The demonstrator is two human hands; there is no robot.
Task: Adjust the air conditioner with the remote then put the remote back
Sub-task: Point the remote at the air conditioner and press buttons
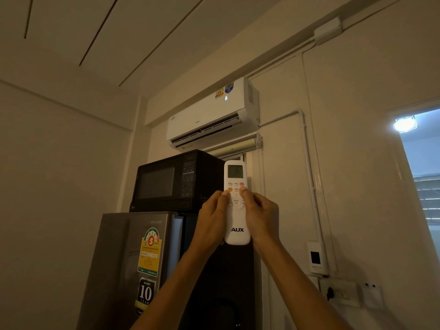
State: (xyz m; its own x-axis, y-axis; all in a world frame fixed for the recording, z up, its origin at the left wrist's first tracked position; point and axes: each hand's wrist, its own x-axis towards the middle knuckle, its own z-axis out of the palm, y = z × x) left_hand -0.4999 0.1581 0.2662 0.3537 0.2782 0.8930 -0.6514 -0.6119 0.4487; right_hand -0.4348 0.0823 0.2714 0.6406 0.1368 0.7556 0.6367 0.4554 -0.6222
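Note:
A white AUX remote [236, 222] is held upright in front of me, its small screen facing me and its top aimed up at the wall. My left hand [210, 220] grips its left side and my right hand [260, 216] its right side. Both thumbs rest on the button rows below the screen. The white air conditioner [209, 115] hangs high on the wall above, its flap open and a lit digit glowing on its front.
A black microwave [176, 182] sits on a grey fridge [133, 263] to the left of my arms. On the right wall are a white holder box [316, 257], a socket [338, 292], pipes, and a bright window [421, 163].

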